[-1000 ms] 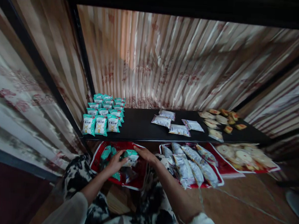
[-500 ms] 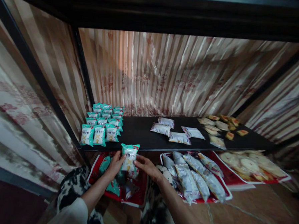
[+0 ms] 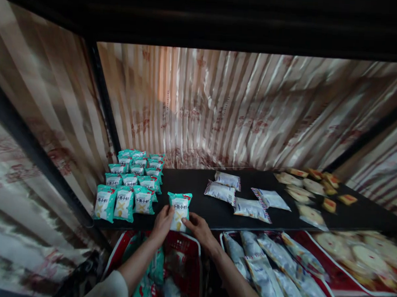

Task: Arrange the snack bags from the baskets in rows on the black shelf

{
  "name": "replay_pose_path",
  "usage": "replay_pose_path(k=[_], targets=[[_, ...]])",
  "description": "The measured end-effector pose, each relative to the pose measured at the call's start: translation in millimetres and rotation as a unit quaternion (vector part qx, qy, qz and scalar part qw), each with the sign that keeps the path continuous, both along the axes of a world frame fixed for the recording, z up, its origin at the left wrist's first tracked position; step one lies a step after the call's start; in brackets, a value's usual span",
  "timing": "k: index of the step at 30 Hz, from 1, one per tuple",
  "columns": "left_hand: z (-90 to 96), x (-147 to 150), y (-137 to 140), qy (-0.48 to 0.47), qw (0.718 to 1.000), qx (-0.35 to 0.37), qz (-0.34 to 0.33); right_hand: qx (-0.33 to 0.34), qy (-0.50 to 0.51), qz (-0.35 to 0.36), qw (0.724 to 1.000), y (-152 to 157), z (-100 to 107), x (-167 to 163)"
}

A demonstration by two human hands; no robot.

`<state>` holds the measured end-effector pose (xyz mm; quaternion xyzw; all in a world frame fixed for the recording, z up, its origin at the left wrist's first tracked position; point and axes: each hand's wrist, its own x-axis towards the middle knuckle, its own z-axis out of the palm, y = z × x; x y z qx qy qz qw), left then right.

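Observation:
A small teal-and-white snack bag (image 3: 179, 211) is held upright at the front edge of the black shelf (image 3: 180, 181). My left hand (image 3: 163, 222) grips its left side, and my right hand (image 3: 199, 229) pinches the lower right side with the thumb in front. To the left, several matching snack bags (image 3: 124, 203) stand in rows on the shelf. Below my arms sits a red basket (image 3: 198, 255) with more teal bags and a few other packets inside, partly hidden by my left forearm.
Several white packets (image 3: 252, 209) lie mid-shelf. Round wrapped pastries (image 3: 313, 186) and small yellow packets (image 3: 348, 199) are at the right. A second red basket (image 3: 223, 243) holds silvery bags; beside it are large round wrapped items (image 3: 368, 258). Dark posts (image 3: 103, 94) and striped curtain (image 3: 187, 112) enclose the shelf.
Both hands have carried the snack bag up and forward from above the red basket to the shelf's front edge. The view has shifted closer to the shelf.

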<state>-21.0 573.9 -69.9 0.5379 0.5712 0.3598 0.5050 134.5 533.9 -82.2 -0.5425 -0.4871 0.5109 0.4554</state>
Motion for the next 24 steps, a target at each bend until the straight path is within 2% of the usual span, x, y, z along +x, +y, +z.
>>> replay_pose_path(k=[6,10,13,18,24], targets=[[0.0,28.9,47.4,0.125,0.984,0.104,0.071,0.038,-0.053,-0.093,0.994,79.1,-8.6,11.7],[-14.8,49.9,77.4,0.168,0.963,0.19,0.094,0.021,-0.109,-0.157,0.981,131.1,-14.1,16.0],[-30.9,64.0,104.0,0.168,0.953,0.225,0.113,0.012,-0.159,-0.168,0.973,165.7,-17.2,17.5],[-49.6,77.5,147.4,0.152,0.941,0.253,0.169,0.016,-0.189,-0.153,0.97,212.2,-21.8,17.7],[-46.5,78.7,173.3,0.168,0.947,0.201,0.186,0.028,-0.203,-0.128,0.97,247.0,-28.6,13.5]])
